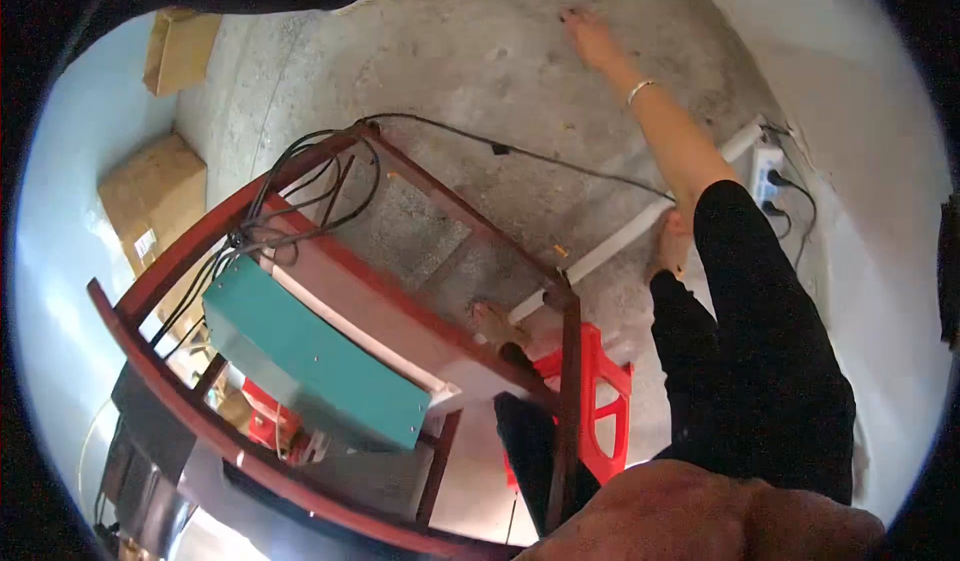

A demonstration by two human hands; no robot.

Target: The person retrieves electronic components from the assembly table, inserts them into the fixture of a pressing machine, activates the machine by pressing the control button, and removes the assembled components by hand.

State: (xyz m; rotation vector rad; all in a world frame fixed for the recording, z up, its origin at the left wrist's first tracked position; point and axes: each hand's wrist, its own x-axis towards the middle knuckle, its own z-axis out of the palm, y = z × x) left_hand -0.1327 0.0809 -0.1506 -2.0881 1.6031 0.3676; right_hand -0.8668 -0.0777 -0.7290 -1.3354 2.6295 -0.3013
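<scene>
Your right hand (592,43) is over the floor (440,66), can't tell its grip, left hand out of view; nearest black cable (502,149) crosses there, likely light, bendy, best pinched mid-length.

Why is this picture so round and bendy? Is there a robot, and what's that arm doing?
There's no robot here, just a person. The camera is worn on their head, looking forward and down, so everything looks curved. That's the only picture. The person's right hand, with a bracelet at its wrist, reaches out over the grey floor. It's too small to tell whether it holds anything. The left hand can't be seen clearly. A dark cable runs across the floor. Closer by are a dark red frame, a teal box and a red stool.
</scene>
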